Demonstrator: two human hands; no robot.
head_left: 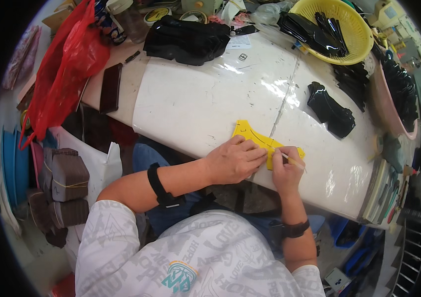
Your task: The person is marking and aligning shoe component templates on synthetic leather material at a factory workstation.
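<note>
1. At the near edge of the white surface (195, 109), a flat yellow piece (264, 140) with curved sides and dark lines marked on it lay in front of the person; the clock directions below were taken from it.
2. At 8 o'clock, the left hand (236, 159) was bent at the knuckles, its fingers close together and pressed down on the piece.
3. At 5 o'clock, the right hand (288, 171) pinched a slender pale tool (294, 161) over the piece; it was perhaps a pen, though the fingers covered its tip.
4. At 2 o'clock, a glossy black piece (331, 110) lay alone on the surface, and farther out a pink basin (383, 94) held many dark pieces.
5. At 1 o'clock, a yellow basket (361, 34) held black strips (319, 32).
6. At 11 o'clock, toward the far side, sat a glossy black stack (188, 40).
7. At 10 o'clock, a dark phone (110, 89) lay near a crumpled red bag (67, 64).
8. At 9 o'clock, well apart from the hands, brown bundles (70, 173) were piled beyond the surface.
</note>
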